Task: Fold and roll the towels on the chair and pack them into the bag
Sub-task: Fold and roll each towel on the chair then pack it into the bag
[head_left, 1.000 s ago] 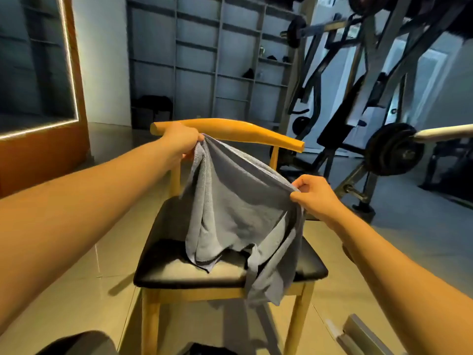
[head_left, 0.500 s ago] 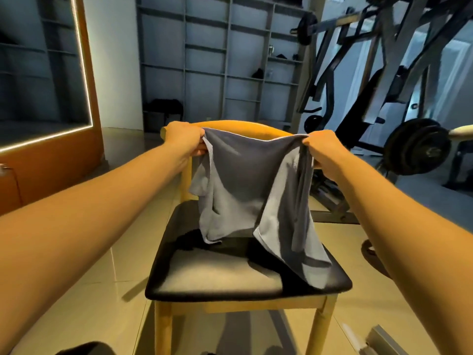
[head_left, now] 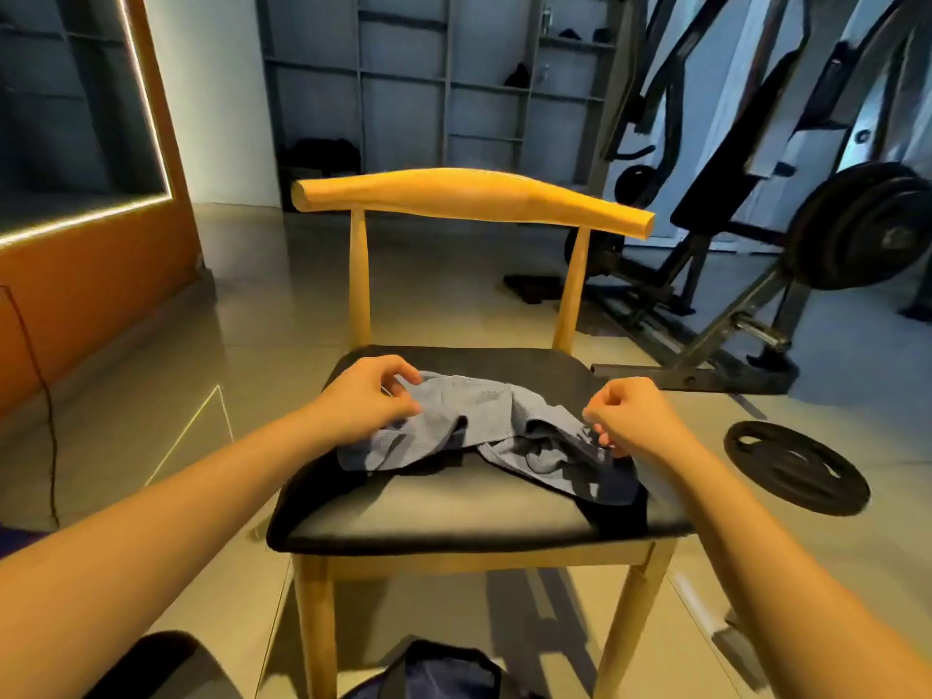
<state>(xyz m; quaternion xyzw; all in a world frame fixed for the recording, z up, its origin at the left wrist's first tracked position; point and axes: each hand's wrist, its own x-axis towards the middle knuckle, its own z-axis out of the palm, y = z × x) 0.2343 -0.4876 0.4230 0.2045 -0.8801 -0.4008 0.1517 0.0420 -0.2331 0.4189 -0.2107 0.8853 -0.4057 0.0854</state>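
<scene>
Gym floor tiles, pale and glossy, run under the wooden chair (head_left: 474, 196) in front of me, and both my bare hands are down on its black seat cushion (head_left: 454, 517). My left hand (head_left: 368, 401) sits at the towel's (head_left: 484, 421) far-left corner with the fingers curled and the thumb drawn in, pinching the cloth edge between them. My right hand (head_left: 630, 416) is knuckles-up at the towel's right side, fingers curled tight with the tips down in the fabric – whether any cloth is nipped there I cannot tell. The towel itself lies across the back half of the seat between my hands: a thin blue-grey cloth with a fine woven texture, not flat but rumpled, humped in the middle with a deep shadowed crease, its left part spread towards me in a loose flap and its right part bunched into folds that trail to the seat's right edge. Behind it the chair's curved backrest stands on two slim spindles. Below the seat, at the bottom edge of my view, a dark blue bag (head_left: 444, 673) shows on the floor between the front legs. To the right a black weight plate (head_left: 797, 466) lies flat on the tiles, and beyond it stands a weight machine (head_left: 731, 204) carrying a loaded plate (head_left: 862, 224). Grey shelving (head_left: 428, 83) fills the back wall – an orange cabinet (head_left: 101, 274) edged with a light strip stands at the left.
</scene>
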